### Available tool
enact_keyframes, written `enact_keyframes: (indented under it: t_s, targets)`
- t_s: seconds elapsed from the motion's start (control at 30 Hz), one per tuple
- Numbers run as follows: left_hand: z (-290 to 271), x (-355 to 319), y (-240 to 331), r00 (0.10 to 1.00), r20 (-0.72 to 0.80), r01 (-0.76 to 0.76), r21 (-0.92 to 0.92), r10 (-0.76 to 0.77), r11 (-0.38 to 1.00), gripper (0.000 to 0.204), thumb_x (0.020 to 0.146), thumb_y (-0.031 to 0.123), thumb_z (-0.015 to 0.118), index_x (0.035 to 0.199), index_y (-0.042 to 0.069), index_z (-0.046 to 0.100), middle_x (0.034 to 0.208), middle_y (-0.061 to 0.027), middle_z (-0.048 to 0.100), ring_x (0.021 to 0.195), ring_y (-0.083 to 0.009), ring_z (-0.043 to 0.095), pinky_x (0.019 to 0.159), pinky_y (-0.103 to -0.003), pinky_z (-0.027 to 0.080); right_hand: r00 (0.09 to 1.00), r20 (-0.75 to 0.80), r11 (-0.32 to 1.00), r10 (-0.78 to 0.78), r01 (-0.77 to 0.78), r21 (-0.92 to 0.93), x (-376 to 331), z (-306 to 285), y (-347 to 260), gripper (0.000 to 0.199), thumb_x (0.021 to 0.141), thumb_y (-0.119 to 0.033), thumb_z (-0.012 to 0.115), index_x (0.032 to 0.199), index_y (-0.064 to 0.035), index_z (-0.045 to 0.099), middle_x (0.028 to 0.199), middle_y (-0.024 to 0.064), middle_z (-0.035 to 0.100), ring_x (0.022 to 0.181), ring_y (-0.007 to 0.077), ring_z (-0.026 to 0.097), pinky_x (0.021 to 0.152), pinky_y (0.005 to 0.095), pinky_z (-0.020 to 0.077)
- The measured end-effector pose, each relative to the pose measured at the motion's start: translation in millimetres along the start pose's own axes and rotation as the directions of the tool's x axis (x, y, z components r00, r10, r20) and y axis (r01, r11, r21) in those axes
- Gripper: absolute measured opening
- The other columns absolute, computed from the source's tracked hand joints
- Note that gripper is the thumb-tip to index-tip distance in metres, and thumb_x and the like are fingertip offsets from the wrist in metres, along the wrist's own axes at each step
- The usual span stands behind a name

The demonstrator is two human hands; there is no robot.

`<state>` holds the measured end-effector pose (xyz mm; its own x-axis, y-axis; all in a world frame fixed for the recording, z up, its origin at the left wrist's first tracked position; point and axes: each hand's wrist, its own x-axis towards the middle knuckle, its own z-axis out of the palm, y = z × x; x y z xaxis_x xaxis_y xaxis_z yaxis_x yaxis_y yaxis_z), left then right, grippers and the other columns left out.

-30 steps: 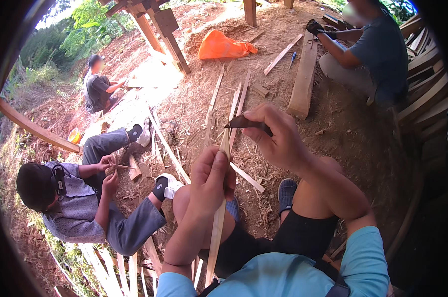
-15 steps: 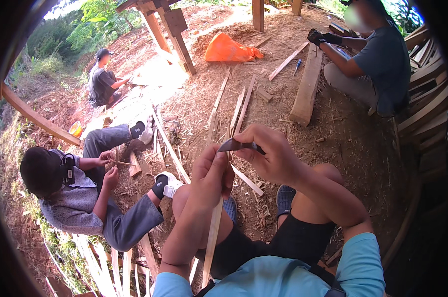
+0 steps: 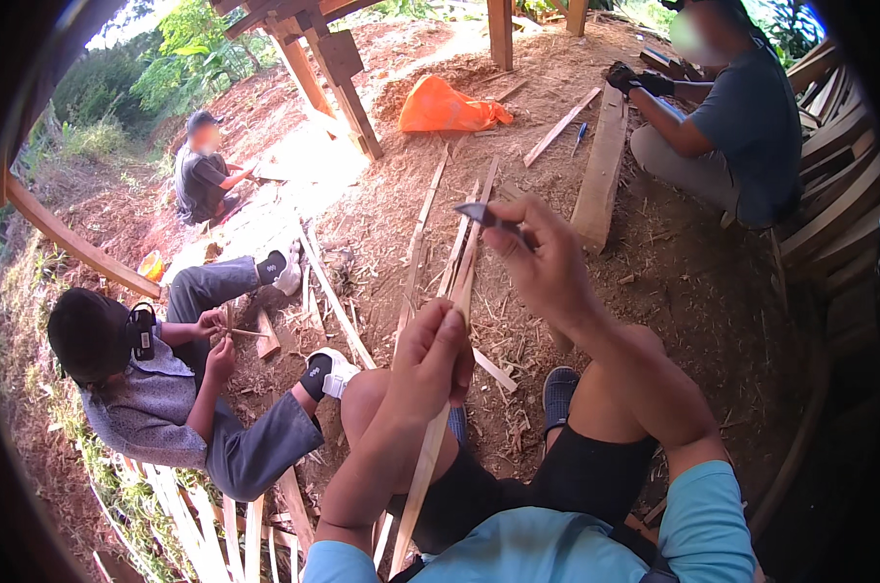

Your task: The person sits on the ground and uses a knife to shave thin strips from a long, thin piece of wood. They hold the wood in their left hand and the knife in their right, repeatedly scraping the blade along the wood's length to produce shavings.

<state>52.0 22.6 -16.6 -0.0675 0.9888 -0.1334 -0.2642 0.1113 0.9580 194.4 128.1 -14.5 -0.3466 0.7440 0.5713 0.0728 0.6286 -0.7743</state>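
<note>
My left hand point(image 3: 428, 361) grips a long pale bamboo strip point(image 3: 422, 466) that runs from below my knees up past my fingers toward the ground ahead. My right hand point(image 3: 545, 264) is raised above and beyond it, shut on a small dark-bladed knife point(image 3: 486, 216) whose tip points left. The blade is lifted clear of the strip. My bare knees and dark shorts sit below both hands.
A person in a grey shirt point(image 3: 143, 389) sits at my left working a stick. Another person point(image 3: 207, 180) sits farther back left. A third person with dark gloves point(image 3: 726, 126) sits at the right by a plank point(image 3: 600, 175). An orange bag point(image 3: 445, 107), loose strips and shavings cover the dirt.
My right hand with the knife has gone from resting on the strip near my left hand to lifted up and away from it. My left hand keeps its hold.
</note>
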Motion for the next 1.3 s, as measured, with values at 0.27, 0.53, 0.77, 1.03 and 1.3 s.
enact_keyframes:
  t_s: [0.27, 0.53, 0.77, 1.03, 1.3]
  targets:
    - [-2.4, -2.7, 5.9, 1.000, 0.005, 0.010, -0.044, -0.010, 0.999, 0.019, 0.100, 0.024, 0.039, 0.099, 0.007, 0.047, 0.052, -0.0012, 0.044, 0.034, -0.0077, 0.037, 0.031, -0.019, 0.029, 0.963, 0.254, 0.990, -0.093, 0.062, 0.128, -19.1, -8.1, -12.8, 0.018, 0.084, -0.012, 0.067, 0.096, -0.0010, 0.058, 0.082, 0.0112, 0.062, 0.074, 0.0233, 0.063, 0.065, 0.0319, 0.0469]
    - [8.4, -0.9, 10.4, 1.000, -0.007, 0.012, -0.006, -0.012, 1.000, 0.021, 0.100, 0.026, 0.038, 0.100, 0.006, 0.046, 0.053, -0.0011, 0.046, 0.035, -0.0069, 0.039, 0.032, -0.018, 0.030, 0.986, 0.154, 0.992, -0.066, 0.048, 0.118, -11.3, -8.3, -0.3, 0.018, 0.085, -0.012, 0.065, 0.097, -0.0010, 0.058, 0.081, 0.0106, 0.061, 0.072, 0.0202, 0.062, 0.064, 0.0319, 0.0470]
    - [2.6, -4.0, 4.8, 0.999, 0.017, 0.037, 0.058, -0.038, 0.998, 0.022, 0.099, 0.025, 0.042, 0.091, 0.006, 0.049, 0.055, -0.0018, 0.051, 0.036, -0.0080, 0.044, 0.034, -0.019, 0.034, 0.908, -0.063, 0.875, 0.415, -0.379, 0.302, 7.0, -28.0, 27.1, 0.029, 0.092, -0.021, 0.058, 0.114, -0.0038, 0.048, 0.088, 0.0040, 0.056, 0.062, 0.0062, 0.050, 0.050, 0.0225, 0.0425]
    - [-6.5, 3.6, 7.1, 0.968, 0.033, 0.249, -0.149, -0.247, 0.957, 0.042, 0.098, 0.035, 0.038, 0.110, 0.002, 0.061, 0.067, -0.0014, 0.055, 0.052, -0.0102, 0.049, 0.048, -0.023, 0.040, 0.797, 0.369, 0.662, 0.478, -0.603, 0.445, -19.8, -8.8, -12.2, 0.046, 0.091, -0.016, 0.061, 0.126, -0.0091, 0.032, 0.096, 0.0025, 0.048, 0.059, 0.0013, 0.044, 0.039, 0.0150, 0.0336]
    - [-29.6, 5.3, 8.0, 0.963, 0.223, 0.213, -0.296, -0.149, 0.931, 0.035, 0.094, 0.023, 0.050, 0.120, -0.002, 0.052, 0.081, -0.0004, 0.053, 0.068, -0.0107, 0.051, 0.064, -0.025, 0.044, 0.646, 0.446, 0.153, 0.619, -0.657, 0.738, -0.5, -41.2, -5.2, 0.027, 0.098, -0.029, 0.042, 0.123, -0.0192, 0.033, 0.107, 0.0117, 0.050, 0.072, 0.0123, 0.046, 0.040, 0.0183, 0.0341]
